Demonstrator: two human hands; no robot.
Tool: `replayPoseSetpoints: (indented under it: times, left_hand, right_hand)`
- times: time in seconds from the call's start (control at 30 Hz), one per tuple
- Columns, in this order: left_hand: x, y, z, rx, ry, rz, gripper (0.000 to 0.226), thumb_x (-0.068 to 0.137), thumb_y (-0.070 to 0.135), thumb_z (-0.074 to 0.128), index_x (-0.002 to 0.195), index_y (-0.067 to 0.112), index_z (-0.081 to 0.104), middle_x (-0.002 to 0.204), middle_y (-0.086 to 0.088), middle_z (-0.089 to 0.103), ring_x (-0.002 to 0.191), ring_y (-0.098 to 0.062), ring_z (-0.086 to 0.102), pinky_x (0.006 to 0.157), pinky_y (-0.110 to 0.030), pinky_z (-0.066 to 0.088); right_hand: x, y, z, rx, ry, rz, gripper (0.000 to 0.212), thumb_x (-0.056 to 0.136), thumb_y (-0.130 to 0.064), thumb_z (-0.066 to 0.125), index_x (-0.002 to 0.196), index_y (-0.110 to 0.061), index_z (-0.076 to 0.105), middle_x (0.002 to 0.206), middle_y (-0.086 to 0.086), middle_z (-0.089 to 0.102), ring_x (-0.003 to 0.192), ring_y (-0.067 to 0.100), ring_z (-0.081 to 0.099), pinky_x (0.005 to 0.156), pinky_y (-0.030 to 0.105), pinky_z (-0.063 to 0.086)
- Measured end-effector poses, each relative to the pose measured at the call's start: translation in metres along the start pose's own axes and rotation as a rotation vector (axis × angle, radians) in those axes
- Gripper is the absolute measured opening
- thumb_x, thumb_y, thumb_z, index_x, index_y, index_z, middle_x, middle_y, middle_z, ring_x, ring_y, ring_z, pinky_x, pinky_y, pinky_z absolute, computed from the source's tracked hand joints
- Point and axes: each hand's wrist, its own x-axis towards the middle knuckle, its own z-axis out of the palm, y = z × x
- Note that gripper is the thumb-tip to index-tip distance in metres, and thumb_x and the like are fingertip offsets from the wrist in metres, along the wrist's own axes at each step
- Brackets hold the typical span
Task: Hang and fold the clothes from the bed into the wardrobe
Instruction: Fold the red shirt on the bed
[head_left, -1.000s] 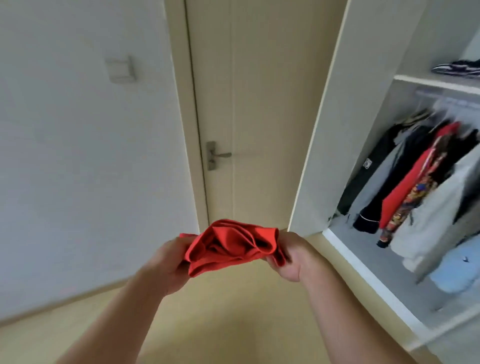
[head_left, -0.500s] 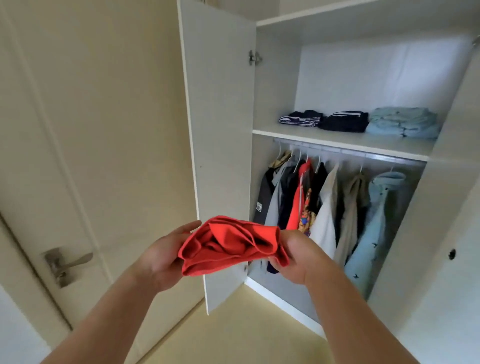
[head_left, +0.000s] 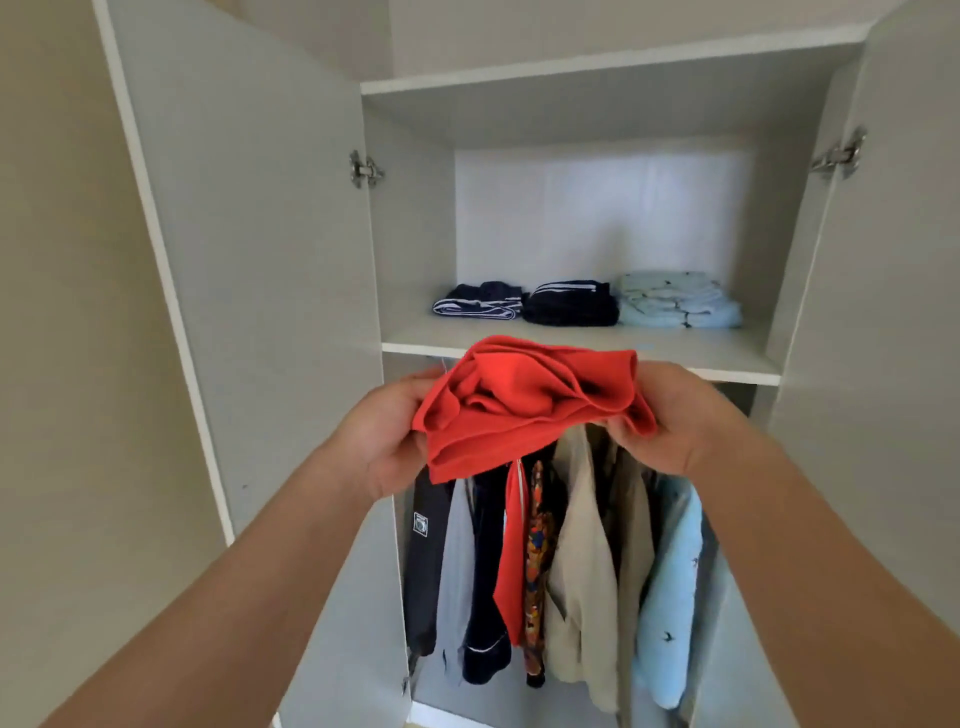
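- Two hands, left hand (head_left: 387, 441) and right hand (head_left: 670, 421), fingers curled round the ends of the folded red garment (head_left: 524, 405).
- Shelving step, I'd say; next, lift it onto the shelf (head_left: 675, 356) by the folded piles (head_left: 569, 312).

Beige wall (head_left: 57, 322) beside white wardrobe (head_left: 249, 234)

Centre frame: left hand (head_left: 387, 441) and right hand (head_left: 670, 415) grip a folded red garment (head_left: 524, 400) before the open wardrobe's shelf (head_left: 675, 353).
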Motion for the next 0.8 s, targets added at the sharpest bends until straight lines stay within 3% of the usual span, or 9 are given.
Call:
replayPoseSetpoints:
  times: [0.07, 0.13, 0.2, 0.37, 0.43, 0.53, 0.63, 0.73, 0.8]
  left_hand:
    - [0.034, 0.018, 0.004, -0.004, -0.070, -0.004, 0.060, 0.065, -0.004, 0.054, 0.124, -0.007, 0.063, 0.112, -0.022, 0.065, 0.080, -0.025, 0.067, 0.065, -0.030, 0.060]
    - [0.066, 0.032, 0.008, -0.016, -0.127, -0.016, 0.031, 0.072, -0.002, 0.052, 0.090, -0.002, 0.077, 0.088, -0.016, 0.074, 0.066, -0.022, 0.071, 0.054, -0.027, 0.058]
    - [0.101, 0.043, 0.007, -0.062, -0.136, -0.001, 0.033, 0.078, -0.004, 0.046, 0.069, 0.002, 0.077, 0.072, -0.014, 0.074, 0.057, -0.020, 0.071, 0.049, -0.025, 0.056]
    - [0.188, 0.065, -0.004, -0.177, -0.138, 0.053, 0.042, 0.092, -0.006, 0.037, 0.075, -0.003, 0.076, 0.078, -0.016, 0.073, 0.062, -0.022, 0.072, 0.056, -0.030, 0.061]
    - [0.222, 0.073, -0.008, -0.183, -0.101, 0.077, 0.034, 0.091, -0.006, 0.039, 0.091, -0.005, 0.073, 0.090, -0.017, 0.070, 0.071, -0.022, 0.070, 0.064, -0.031, 0.063]
    - [0.278, 0.091, -0.019, -0.168, -0.030, 0.125, 0.031, 0.093, -0.005, 0.040, 0.113, -0.002, 0.064, 0.106, -0.018, 0.061, 0.084, -0.022, 0.062, 0.077, -0.030, 0.059]
    - [0.334, 0.110, -0.025, -0.150, 0.049, 0.171, 0.026, 0.093, -0.006, 0.041, 0.100, 0.000, 0.065, 0.092, -0.014, 0.065, 0.077, -0.019, 0.061, 0.066, -0.025, 0.060]
    - [0.382, 0.104, -0.027, -0.078, 0.169, 0.255, 0.040, 0.094, -0.007, 0.050, 0.127, 0.016, 0.047, 0.078, -0.008, 0.070, 0.062, -0.013, 0.063, 0.059, -0.027, 0.060]
    - [0.406, 0.085, -0.035, 0.166, 0.162, 0.137, 0.037, 0.097, 0.006, 0.062, 0.124, 0.022, 0.044, 0.100, -0.010, 0.075, 0.070, -0.015, 0.070, 0.065, -0.033, 0.063]
  right_hand:
    - [0.024, -0.025, 0.008, -0.008, 0.011, -0.037, 0.032, 0.101, 0.003, 0.034, 0.085, 0.003, 0.062, 0.058, 0.013, 0.066, 0.044, 0.017, 0.065, 0.034, 0.020, 0.047]
    - [0.052, -0.048, 0.014, -0.016, 0.006, -0.044, 0.032, 0.102, 0.001, 0.034, 0.091, 0.001, 0.064, 0.063, 0.014, 0.069, 0.046, 0.020, 0.068, 0.032, 0.019, 0.046]
    - [0.083, -0.066, 0.020, -0.053, 0.033, -0.045, 0.035, 0.103, -0.004, 0.032, 0.093, -0.003, 0.065, 0.066, 0.012, 0.070, 0.048, 0.021, 0.069, 0.031, 0.017, 0.045]
    - [0.180, -0.098, 0.026, -0.112, 0.042, -0.026, 0.038, 0.105, -0.009, 0.028, 0.108, 0.000, 0.065, 0.090, 0.022, 0.073, 0.059, 0.024, 0.074, 0.034, 0.015, 0.046]
    - [0.226, -0.107, 0.027, -0.117, 0.020, -0.012, 0.039, 0.105, -0.010, 0.027, 0.109, 0.002, 0.064, 0.096, 0.026, 0.072, 0.058, 0.023, 0.073, 0.034, 0.015, 0.046]
    - [0.299, -0.120, 0.033, -0.126, -0.049, -0.003, 0.041, 0.102, -0.008, 0.027, 0.102, 0.001, 0.067, 0.093, 0.023, 0.073, 0.057, 0.022, 0.073, 0.033, 0.015, 0.044]
    - [0.376, -0.130, 0.040, -0.115, -0.135, -0.005, 0.048, 0.103, -0.010, 0.032, 0.083, -0.002, 0.076, 0.077, 0.013, 0.073, 0.055, 0.021, 0.072, 0.034, 0.016, 0.045]
    - [0.448, -0.128, 0.036, -0.129, -0.141, -0.020, 0.030, 0.102, -0.013, 0.044, 0.092, -0.012, 0.072, 0.072, 0.008, 0.071, 0.054, 0.017, 0.067, 0.042, 0.021, 0.053]
    - [0.487, -0.117, 0.016, -0.198, -0.060, 0.017, 0.022, 0.100, -0.009, 0.048, 0.093, -0.011, 0.069, 0.072, 0.009, 0.072, 0.055, 0.018, 0.068, 0.045, 0.026, 0.056]
